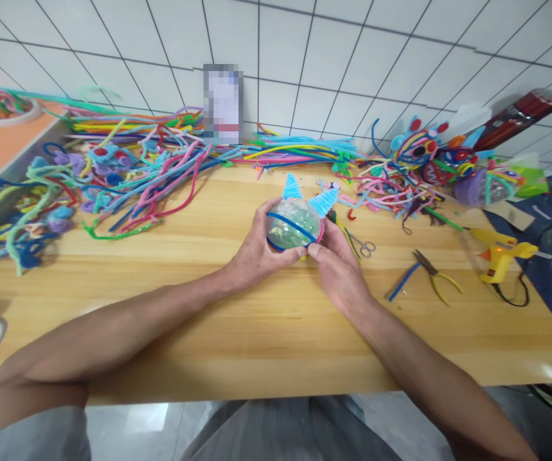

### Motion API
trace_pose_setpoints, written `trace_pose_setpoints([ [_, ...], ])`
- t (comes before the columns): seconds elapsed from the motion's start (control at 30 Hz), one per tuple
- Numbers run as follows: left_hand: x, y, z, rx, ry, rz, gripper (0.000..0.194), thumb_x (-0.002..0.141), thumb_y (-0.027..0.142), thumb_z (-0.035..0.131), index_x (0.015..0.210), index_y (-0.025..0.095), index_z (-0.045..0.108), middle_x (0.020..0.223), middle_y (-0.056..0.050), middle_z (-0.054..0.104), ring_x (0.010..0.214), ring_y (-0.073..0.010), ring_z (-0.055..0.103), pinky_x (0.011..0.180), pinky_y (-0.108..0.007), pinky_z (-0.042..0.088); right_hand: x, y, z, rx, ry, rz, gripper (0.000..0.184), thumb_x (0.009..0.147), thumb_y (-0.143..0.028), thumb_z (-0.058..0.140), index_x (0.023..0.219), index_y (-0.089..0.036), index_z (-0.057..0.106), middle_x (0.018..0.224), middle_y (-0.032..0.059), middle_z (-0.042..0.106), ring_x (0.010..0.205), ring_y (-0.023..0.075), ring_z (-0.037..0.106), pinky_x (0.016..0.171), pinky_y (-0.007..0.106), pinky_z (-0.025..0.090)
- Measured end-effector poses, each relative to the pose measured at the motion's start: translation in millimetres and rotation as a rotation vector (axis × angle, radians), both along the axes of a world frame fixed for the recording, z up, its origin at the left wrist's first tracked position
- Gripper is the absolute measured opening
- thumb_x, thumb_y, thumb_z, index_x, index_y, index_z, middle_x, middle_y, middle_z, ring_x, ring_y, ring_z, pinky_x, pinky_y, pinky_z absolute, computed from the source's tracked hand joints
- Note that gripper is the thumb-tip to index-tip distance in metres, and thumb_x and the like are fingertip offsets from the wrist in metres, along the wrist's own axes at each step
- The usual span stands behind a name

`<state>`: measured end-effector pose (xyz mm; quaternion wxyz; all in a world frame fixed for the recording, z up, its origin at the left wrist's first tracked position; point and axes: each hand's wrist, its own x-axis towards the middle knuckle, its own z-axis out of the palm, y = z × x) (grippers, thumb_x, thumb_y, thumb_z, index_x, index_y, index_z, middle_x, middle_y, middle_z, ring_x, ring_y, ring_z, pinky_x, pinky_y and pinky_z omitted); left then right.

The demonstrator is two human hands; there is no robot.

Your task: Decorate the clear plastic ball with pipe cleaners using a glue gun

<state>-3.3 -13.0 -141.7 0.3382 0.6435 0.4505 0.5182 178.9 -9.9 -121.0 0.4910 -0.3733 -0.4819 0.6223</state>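
Between my two hands is a clear plastic ball [295, 221] with blue pipe cleaner bands around it. Two light blue ear shapes [324, 202] made of pipe cleaner stick up from its far side, and a bit of pink shows at its right edge. My left hand [257, 250] wraps round the left side, thumb along the bottom. On the right side, my right hand [340, 262] grips it, thumb pressed near the end of a blue band. Both thumb tips nearly meet. Some of the fingers are hidden behind the ball.
Scissors [365, 246] lie just beyond my right hand. Further right are yellow-handled pliers [432, 272], a short blue pipe cleaner [404, 282] and a yellow glue gun [499, 253]. Piles of pipe cleaners [161, 173] line the back and left. Decorated balls [417, 148] and a dark red flask [520, 121] stand back right.
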Motion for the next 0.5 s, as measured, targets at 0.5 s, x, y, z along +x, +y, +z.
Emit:
trace_pose_setpoints([
  [0.5, -1.6, 1.5, 5.8, -0.154, -0.113, -0.106, 0.097, 0.082, 0.06, 0.083, 0.157, 0.028, 0.03, 0.161, -0.015, 0.042, 0.149, -0.0354, 0.046, 0.126, -0.055, 0.038, 6.6, 5.6, 2.0, -0.062, -0.028, -0.011, 0.042, 0.083, -0.035, 0.079, 0.124, -0.034, 0.069, 0.137, 0.0011, 0.072, 0.129, 0.0258, 0.064, 0.116, 0.048, 0.049],
])
